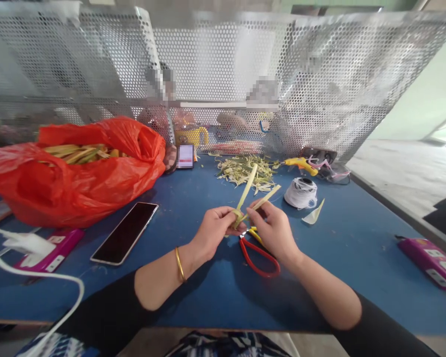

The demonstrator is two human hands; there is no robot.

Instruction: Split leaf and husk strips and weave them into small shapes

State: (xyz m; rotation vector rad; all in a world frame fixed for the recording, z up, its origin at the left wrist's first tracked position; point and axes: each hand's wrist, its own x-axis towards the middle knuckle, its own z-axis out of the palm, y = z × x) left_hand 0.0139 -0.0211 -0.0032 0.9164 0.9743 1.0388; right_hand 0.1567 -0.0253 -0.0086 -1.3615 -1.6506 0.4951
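My left hand (213,228) and my right hand (273,229) meet above the blue table (208,292), both pinched on pale yellow-green leaf strips (247,188) that cross between the fingers and stick up and away. The left hand grips the folded base of the strips; the right holds a strip that slants up to the right. Red-handled scissors (258,258) lie on the table just under my right hand. A gold bangle sits on my left wrist.
An orange plastic bag (78,173) of leaf strips at left, a black phone (125,232) beside it. Leaf trimmings (245,171), a white thread spool (301,192), a yellow glue gun (301,164) behind. Pink packets (433,262) right and left. Perforated metal screen (319,84) at back.
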